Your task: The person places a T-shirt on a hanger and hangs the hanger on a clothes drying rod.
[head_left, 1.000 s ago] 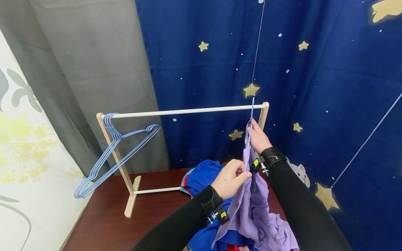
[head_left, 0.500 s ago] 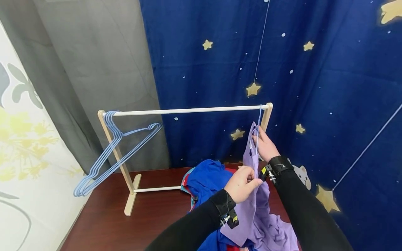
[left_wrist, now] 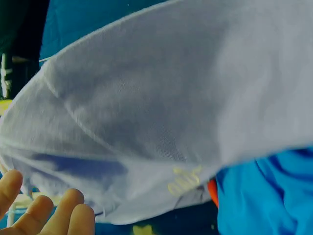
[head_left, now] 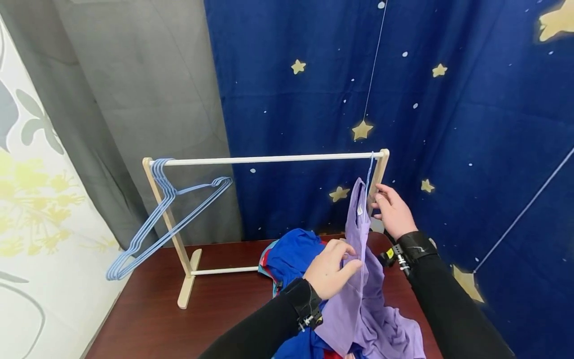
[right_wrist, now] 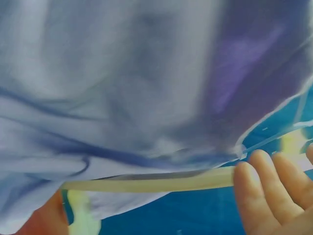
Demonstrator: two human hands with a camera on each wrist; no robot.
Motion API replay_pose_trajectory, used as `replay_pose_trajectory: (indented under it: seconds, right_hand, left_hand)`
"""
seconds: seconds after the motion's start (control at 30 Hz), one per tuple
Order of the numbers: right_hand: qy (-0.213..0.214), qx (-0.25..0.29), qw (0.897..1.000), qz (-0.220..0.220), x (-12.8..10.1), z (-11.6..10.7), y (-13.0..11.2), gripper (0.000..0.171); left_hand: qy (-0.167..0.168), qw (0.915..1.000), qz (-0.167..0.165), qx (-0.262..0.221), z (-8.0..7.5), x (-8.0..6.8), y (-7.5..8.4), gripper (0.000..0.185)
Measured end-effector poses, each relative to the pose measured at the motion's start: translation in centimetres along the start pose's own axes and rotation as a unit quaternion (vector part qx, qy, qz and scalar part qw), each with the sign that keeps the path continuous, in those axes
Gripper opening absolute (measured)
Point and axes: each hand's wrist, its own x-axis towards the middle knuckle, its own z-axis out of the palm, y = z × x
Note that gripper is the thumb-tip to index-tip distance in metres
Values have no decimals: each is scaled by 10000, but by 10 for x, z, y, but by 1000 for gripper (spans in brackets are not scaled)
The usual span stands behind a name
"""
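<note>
A lilac garment (head_left: 343, 319) hangs from a light-blue hanger (head_left: 369, 169) at the right end of the white rail (head_left: 269, 159); its lower part spreads over the table. My left hand (head_left: 331, 269) is beside the garment's near edge, thumb and fingers parted with nothing between them. To the garment's right, my right hand (head_left: 394, 212) is by the rack's wooden post, fingers loosely bent and holding nothing. In the left wrist view, yellow lettering (left_wrist: 185, 180) shows on the cloth above the fingers (left_wrist: 66, 215). The right wrist view shows fingertips (right_wrist: 264, 181) right at the cloth's edge.
Several blue hangers (head_left: 163, 209) hang together at the rail's left end. A pile of blue and red clothes (head_left: 293, 254) lies on the dark red table (head_left: 154, 299), partly beneath the lilac garment. Grey and starry blue curtains (head_left: 309, 109) stand behind.
The hanger with the lilac garment has come to hang on the rail's right end. My right hand has let go and moved right; my left hand has released the garment's edge and drawn back slightly.
</note>
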Motion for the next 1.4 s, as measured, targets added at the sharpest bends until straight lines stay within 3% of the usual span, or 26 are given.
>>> replay_pose_trajectory:
  seconds: [0.2,0.33,0.57,0.87,1.13,1.4]
  right_hand:
    - [783,-125,9957,-484,-13,2,-25,41]
    - [846,-229,9924,-861,-22,8,-43,38]
    - [116,-91,9889,-1478,-38,33,-69,36]
    - [-904,7,9868,-1340,-66,86,-71,35]
    - [-1168,106,9860,-1185,-90,120,-53,33]
    - [-1150,-295,9907,-660,-109,140,-12,34]
  left_hand:
    - [61,9980,-123,612,-21,-20,-14,38]
    - [108,9962,-258,825,-36,-34,-25,38]
    - [379,9911,-214,1260,-64,-58,-46,36]
    - [885,9779,-369,1861,-93,-101,-82,27]
    - [1462,9503,-711,2657,-134,-134,-118,26]
    - [2202,9122,-755,3372,-194,-152,-133,28]
